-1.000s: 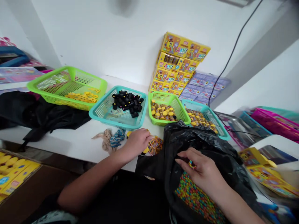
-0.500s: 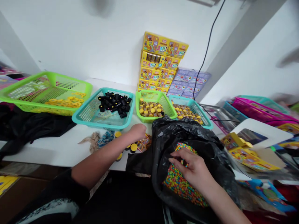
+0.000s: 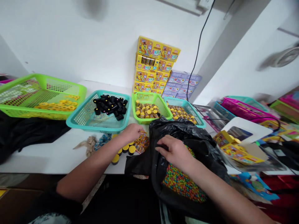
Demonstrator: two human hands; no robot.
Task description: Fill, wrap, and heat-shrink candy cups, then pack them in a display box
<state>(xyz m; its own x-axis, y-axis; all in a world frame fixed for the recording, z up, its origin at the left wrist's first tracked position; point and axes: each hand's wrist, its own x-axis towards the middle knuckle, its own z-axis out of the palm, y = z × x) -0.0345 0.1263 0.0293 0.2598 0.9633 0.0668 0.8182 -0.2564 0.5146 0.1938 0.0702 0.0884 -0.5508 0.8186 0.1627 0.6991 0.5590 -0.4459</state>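
I see the left hand [image 3: 132,133] low over the white table [image 3: 53,158]. Its thumb and finger pinch a small bright label [image 3: 143,134], so the label sits right at the fingertips. A pile of labels [image 3: 142,145] lies just below it on the table, between the left hand and the black bag [image 3: 154,182]. Round tubs with yellow tops [image 3: 132,150] stand by the left wrist, and the nearest to me is close to the table's front edge.

The right hand [image 3: 175,151] is over the bag, near the bag's left edge. Its thumb and first finger are bent, with a little gap at the tips. I can't tell if it is holding something. Lots of tiny coloured balls [image 3: 182,183] are in the bag, under the right hand and wrist, reaching down toward the bag's front edge.

Toward the table's back edge, a small green basket [image 3: 147,121] has little yellow-topped bottles [image 3: 147,109] in it.
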